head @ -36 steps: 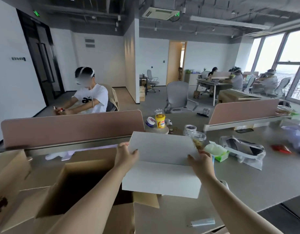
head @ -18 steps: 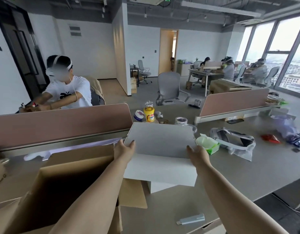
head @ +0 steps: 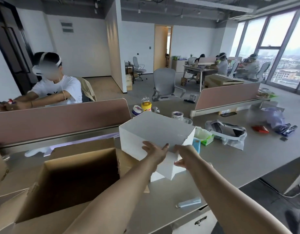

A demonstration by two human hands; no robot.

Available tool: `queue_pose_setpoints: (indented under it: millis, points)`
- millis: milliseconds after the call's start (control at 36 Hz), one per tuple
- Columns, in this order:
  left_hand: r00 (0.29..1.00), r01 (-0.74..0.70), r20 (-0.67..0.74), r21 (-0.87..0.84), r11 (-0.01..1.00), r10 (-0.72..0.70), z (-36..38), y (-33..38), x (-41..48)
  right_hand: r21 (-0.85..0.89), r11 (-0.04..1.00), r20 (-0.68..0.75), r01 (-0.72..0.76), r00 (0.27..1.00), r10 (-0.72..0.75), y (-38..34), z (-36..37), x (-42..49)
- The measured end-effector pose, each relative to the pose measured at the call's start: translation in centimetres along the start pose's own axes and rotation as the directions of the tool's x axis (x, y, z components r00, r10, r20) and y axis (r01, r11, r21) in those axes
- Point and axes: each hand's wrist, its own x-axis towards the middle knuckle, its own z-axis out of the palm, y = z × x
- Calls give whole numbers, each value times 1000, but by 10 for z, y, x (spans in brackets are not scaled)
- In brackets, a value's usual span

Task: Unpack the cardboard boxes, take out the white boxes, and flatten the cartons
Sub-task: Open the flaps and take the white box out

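Note:
A large white box (head: 156,130) sits skewed on top of a second white box (head: 164,173) on the grey desk (head: 230,162), just right of an open brown cardboard carton (head: 74,176). The carton's flaps are up and its inside is dark. My left hand (head: 156,152) lies flat against the near face of the upper white box, fingers spread. Around that box's near right corner curls my right hand (head: 184,156), thumb up and fingers under the lower edge.
A blue utility knife (head: 189,203) lies near the desk's front edge. Behind the boxes are a green tissue pack (head: 205,137), a bagged headset (head: 227,132), a tape roll (head: 177,114) and a yellow jar (head: 146,106). A pink divider (head: 61,117) runs across; a person (head: 56,88) sits behind it.
The white box has come down onto the lower white box and turned corner-on. Both my hands have slid from its sides to its near face and corner.

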Motion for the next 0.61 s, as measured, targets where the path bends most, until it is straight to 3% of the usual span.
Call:
queue_pose_setpoints:
  millis: [56, 139, 222, 306, 417, 611]
  points:
    - [997, 5, 71, 44, 999, -8, -2, -4, -1, 44, 999, 16, 5, 1000, -6, 1, 4, -7]
    - [985, -6, 171, -51, 999, 14, -12, -14, 4, 74, 997, 33, 26, 999, -28, 4, 5, -7]
    - [978, -60, 201, 21, 998, 55, -18, -18, 1, 103, 995, 76, 15, 997, -22, 7, -1, 3]
    - [983, -157, 120, 140, 978, 141, -15, -20, -1, 82, 996, 106, 31, 994, -40, 12, -10, 10]
    - [989, -131, 94, 224, 966, 112, -9, -21, -2, -35, 996, 77, 76, 994, -73, 22, -29, 21]
    - [989, -146, 57, 203, 968, 137, -26, -28, 28, -202, 972, -27, 121, 991, -129, 42, -56, 53]
